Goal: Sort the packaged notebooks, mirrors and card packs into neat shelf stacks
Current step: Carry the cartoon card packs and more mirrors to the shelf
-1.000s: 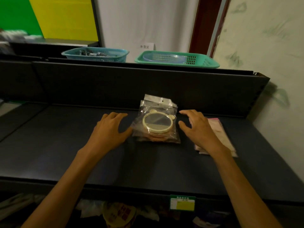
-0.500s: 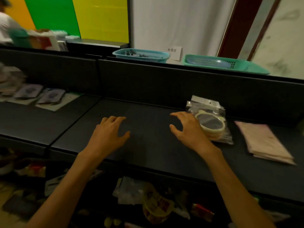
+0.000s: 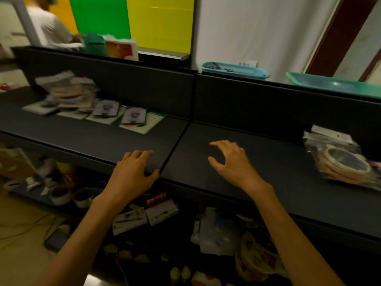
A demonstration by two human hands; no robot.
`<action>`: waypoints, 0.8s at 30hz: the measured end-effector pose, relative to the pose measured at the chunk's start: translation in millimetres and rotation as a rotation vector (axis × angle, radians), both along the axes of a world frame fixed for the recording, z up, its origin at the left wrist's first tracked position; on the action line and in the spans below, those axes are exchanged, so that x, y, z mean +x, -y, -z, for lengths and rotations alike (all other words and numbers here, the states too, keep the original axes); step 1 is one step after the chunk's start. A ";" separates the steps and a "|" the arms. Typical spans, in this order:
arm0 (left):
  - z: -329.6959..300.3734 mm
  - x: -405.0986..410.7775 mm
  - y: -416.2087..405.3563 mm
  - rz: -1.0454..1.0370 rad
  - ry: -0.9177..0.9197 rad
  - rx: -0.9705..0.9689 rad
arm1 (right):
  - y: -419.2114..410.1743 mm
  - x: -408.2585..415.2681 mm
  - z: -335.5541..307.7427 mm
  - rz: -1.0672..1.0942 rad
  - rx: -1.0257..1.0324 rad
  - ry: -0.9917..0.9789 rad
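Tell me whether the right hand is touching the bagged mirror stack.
Apart. The head view shows the right hand open over bare shelf, with a wide dark stretch between it and the bagged mirror stack at the frame's right.

I have only 1 view, from the camera on my head. It looks forward and down over the dark shelf (image 3: 268, 182), close enough that my forearms fill the lower frame, with the back panel and wall beyond, slightly tilted.

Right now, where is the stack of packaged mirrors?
In the head view, the stack of packaged mirrors lies at the far right of the dark shelf, against its back panel, well right of the empty right hand.
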State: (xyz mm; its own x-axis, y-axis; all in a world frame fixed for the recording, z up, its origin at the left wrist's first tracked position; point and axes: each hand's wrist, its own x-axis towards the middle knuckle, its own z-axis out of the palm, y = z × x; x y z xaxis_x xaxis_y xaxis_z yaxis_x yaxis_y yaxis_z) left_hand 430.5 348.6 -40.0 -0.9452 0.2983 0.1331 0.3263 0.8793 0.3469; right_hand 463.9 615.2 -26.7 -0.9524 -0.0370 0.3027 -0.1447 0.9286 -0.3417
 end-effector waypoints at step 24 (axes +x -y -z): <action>-9.7 -222.8 194.0 -0.075 -0.056 -0.038 | 196.7 -230.2 3.8 0.011 -0.021 0.106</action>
